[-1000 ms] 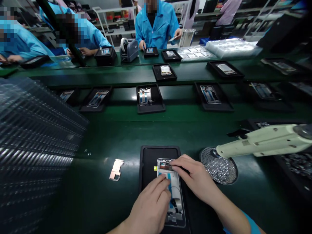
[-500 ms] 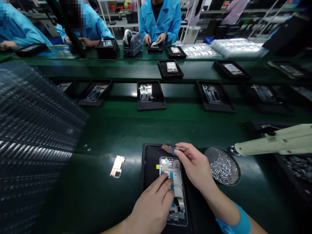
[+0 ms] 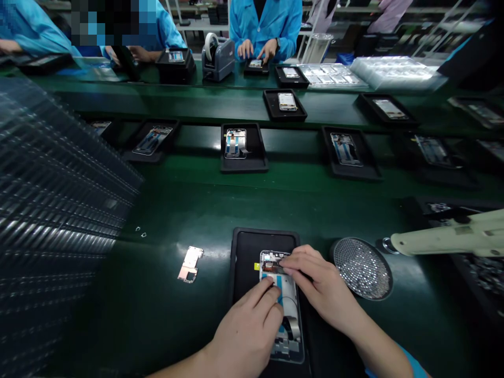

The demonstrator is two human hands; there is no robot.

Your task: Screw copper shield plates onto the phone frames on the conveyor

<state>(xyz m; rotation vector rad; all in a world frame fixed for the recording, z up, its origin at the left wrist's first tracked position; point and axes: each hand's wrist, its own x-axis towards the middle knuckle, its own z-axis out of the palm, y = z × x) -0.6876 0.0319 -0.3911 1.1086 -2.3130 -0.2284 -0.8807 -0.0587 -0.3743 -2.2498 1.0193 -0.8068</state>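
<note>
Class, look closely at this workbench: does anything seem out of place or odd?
A copper-coloured metal plate lies loose on the green bench, left of the black tray, which looks odd because the phone frame sits in that tray. Two tiny scraps also lie on the bench, too small to identify.

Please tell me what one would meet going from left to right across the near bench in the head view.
Stack of clear plastic trays → copper-coloured metal plate → black tray holding a phone frame → round mesh dish → cream handheld power tool
</note>
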